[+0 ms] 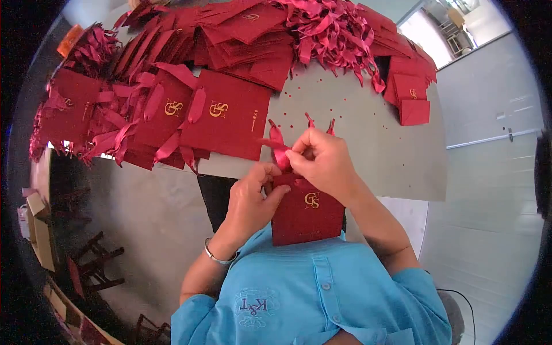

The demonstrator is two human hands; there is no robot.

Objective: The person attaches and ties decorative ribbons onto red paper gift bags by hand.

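Observation:
A dark red paper gift bag with a gold logo is held against the table edge, close to the blue shirt. My left hand is closed on its upper left edge, thumb on the front face. A pink-red ribbon is pinched between thumb and fingers of my right hand, just above the bag's top. Other ribbon ends lie on the table beyond my fingers. How the ribbon passes through the bag's top is partly hidden by my hands.
Finished-looking bags with ribbons overlap at the left. Behind are stacks of flat red bags and a heap of loose ribbons. More bags stand at the right of the grey table. Small red dots are scattered there.

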